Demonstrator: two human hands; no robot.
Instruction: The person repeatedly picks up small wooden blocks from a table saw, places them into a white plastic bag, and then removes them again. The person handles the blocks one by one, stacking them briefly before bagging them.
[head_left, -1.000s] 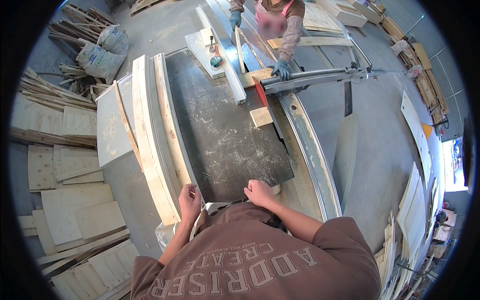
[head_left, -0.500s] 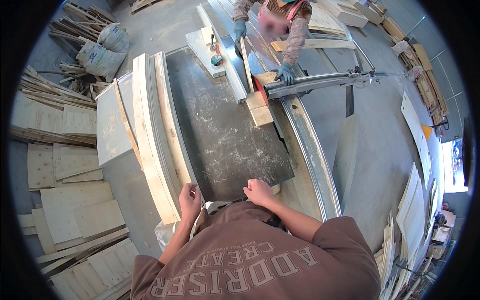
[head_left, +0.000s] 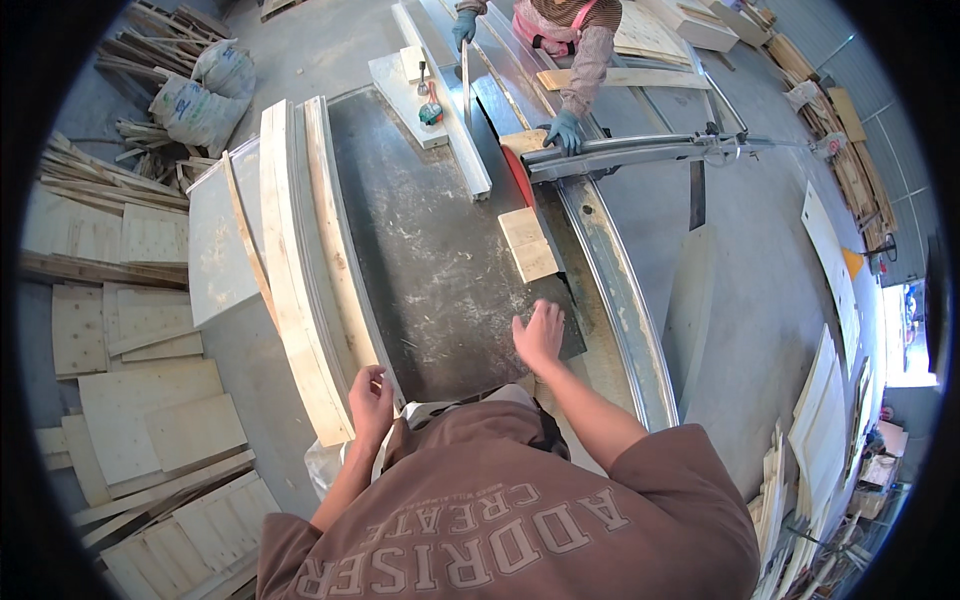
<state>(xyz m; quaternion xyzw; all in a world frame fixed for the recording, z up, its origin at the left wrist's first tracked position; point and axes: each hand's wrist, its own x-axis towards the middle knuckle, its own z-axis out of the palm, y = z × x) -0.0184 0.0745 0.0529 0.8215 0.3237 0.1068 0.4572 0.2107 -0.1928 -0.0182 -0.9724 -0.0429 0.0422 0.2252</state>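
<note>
Two light wood blocks (head_left: 528,245) lie end to end on the dark machine table (head_left: 430,290). My right hand (head_left: 541,335) reaches toward their near end with fingers spread, holding nothing and apart from the blocks. Beside the near end of the long boards (head_left: 345,250), my left hand (head_left: 371,402) is loosely curled, with nothing visible in it. Across the table, a co-worker's gloved hand (head_left: 465,28) holds a thin wood strip (head_left: 466,85). The co-worker's other glove (head_left: 566,132) rests by a wood piece (head_left: 522,142) next to a red curved part (head_left: 517,178).
A metal fence (head_left: 445,110) runs along the table, beside a white board (head_left: 405,100) carrying a red-and-green tool (head_left: 431,108). Metal rails (head_left: 625,290) line the right side, crossed by a metal beam (head_left: 620,155). Stacked panels (head_left: 160,420) and filled sacks (head_left: 205,105) stand left.
My right hand has moved forward and opened from a curled shape. The two blocks have slid slightly nearer, and the co-worker has drawn the strip away from them. My left hand stays nearly still.
</note>
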